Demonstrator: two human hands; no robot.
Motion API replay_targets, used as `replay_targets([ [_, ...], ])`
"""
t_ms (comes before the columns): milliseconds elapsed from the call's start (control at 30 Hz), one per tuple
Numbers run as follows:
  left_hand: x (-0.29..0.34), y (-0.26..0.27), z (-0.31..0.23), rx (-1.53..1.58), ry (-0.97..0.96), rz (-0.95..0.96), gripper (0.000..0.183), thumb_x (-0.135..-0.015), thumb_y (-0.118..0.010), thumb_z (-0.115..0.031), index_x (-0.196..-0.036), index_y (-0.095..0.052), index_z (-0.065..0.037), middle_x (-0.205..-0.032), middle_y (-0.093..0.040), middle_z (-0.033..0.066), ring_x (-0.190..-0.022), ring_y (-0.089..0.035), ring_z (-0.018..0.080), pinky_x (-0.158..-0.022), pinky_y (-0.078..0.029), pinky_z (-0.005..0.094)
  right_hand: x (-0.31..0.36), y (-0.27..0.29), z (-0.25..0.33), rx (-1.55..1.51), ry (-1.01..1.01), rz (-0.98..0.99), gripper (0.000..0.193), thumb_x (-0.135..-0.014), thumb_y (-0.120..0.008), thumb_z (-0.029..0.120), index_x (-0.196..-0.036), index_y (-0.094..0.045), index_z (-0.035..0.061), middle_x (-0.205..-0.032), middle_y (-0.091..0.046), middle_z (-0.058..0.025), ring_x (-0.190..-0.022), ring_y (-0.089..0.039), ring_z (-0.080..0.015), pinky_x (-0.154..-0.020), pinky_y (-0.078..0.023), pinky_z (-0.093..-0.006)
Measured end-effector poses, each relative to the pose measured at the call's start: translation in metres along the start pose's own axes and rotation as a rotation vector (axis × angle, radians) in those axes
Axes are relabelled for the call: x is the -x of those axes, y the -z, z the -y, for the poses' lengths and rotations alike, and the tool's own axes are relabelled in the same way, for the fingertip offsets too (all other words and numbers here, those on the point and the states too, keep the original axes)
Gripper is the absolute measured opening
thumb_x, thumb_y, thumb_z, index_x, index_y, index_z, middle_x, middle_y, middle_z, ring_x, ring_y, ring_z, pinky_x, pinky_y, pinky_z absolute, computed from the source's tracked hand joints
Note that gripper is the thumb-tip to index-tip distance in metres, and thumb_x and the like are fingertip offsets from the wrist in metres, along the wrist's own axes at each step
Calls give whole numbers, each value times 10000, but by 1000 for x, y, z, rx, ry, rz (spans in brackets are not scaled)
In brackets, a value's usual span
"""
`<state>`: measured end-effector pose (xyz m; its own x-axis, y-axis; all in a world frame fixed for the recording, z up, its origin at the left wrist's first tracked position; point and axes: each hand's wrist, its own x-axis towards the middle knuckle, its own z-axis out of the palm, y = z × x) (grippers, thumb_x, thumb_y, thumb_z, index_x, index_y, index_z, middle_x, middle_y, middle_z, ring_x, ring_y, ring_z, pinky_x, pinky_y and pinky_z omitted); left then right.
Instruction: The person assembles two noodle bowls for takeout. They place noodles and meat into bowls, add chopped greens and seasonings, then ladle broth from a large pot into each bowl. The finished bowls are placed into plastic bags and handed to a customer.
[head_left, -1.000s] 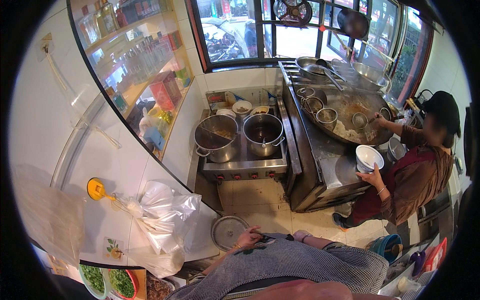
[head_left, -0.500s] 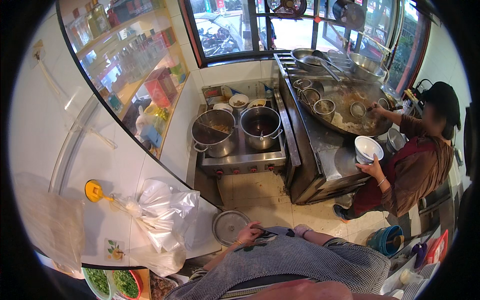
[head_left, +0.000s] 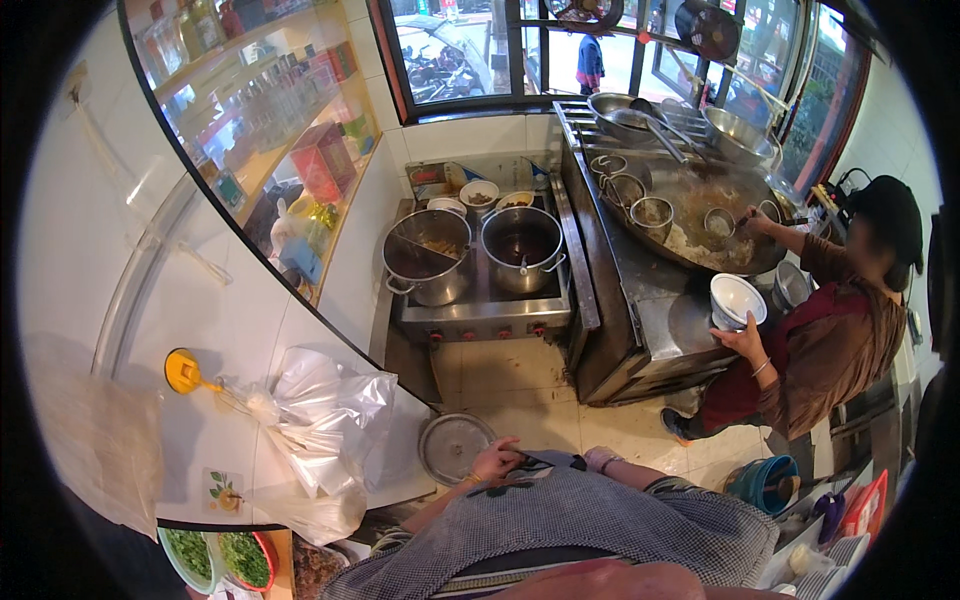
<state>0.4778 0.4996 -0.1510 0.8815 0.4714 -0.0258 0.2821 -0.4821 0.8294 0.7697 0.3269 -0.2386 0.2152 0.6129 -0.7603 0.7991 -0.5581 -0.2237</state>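
Note:
My left hand is at the front edge of my black-and-white checked apron, its fingers curled in beside a dark edge; what they grip, if anything, I cannot make out. Just to its left a round metal lid lies low by the counter. My right hand pokes out beyond the apron's front edge, whitish and partly covered, its fingers hidden.
Ahead, two steel pots stand on a burner stove. To the right a co-worker holds a white bowl and a strainer over a large wok. A blue bucket stands nearby. Plastic bags hang left.
The view has shifted slightly. A person in blue now shows outside the window. My hands keep nearly the same place at the apron; the co-worker's bowl and strainer barely move.

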Motion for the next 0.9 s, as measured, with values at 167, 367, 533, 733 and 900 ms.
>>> replay_targets([
  [167, -4, -9, 24, 84, -37, -8, 141, -862, -694, -151, -987, -759, -150, -1373, -546, 62, -1023, -651, 251, -825, -538, 365, -19, -18, -5, 49, 18, -47, 357, -868, -530, 355, -1051, -741, 133, -1095, -710, -145, -1013, -687, -303, -872, -535, -438],
  [367, -3, -13, 31, 89, 15, -54, 170, -782, -722, -6, -929, -765, -80, -1208, -609, 66, -794, -609, 176, -704, -525, 308, -28, -28, -4, 39, 39, -68, 366, -884, -517, 367, -1013, -749, 115, -1014, -723, -158, -970, -695, -326, -871, -535, -438],
  [533, -7, 0, 17, 76, -93, -63, 177, -780, -724, -8, -941, -763, -70, -1317, -572, 68, -790, -617, 171, -703, -529, 307, -12, -10, 11, -23, -86, -98, 398, -887, -510, 390, -1028, -744, 101, -1043, -719, -163, -1024, -680, -336, -899, -524, -438],
  [733, -9, -1, 26, 131, -68, -62, 181, -772, -696, 25, -928, -756, -46, -1319, -571, 79, -759, -624, 169, -699, -522, 304, -5, 1, 16, 7, -6, -102, 390, -877, -511, 378, -1013, -742, 94, -1038, -720, -156, -1031, -673, -345, -903, -521, -440],
  [900, -8, 0, 25, 158, -54, -63, 170, -800, -655, -4, -934, -753, -44, -1287, -599, 72, -816, -626, 183, -736, -517, 316, -3, 4, 20, -65, 11, -153, 378, -868, -501, 370, -962, -746, 98, -989, -722, -168, -980, -689, -341, -880, -525, -456],
])
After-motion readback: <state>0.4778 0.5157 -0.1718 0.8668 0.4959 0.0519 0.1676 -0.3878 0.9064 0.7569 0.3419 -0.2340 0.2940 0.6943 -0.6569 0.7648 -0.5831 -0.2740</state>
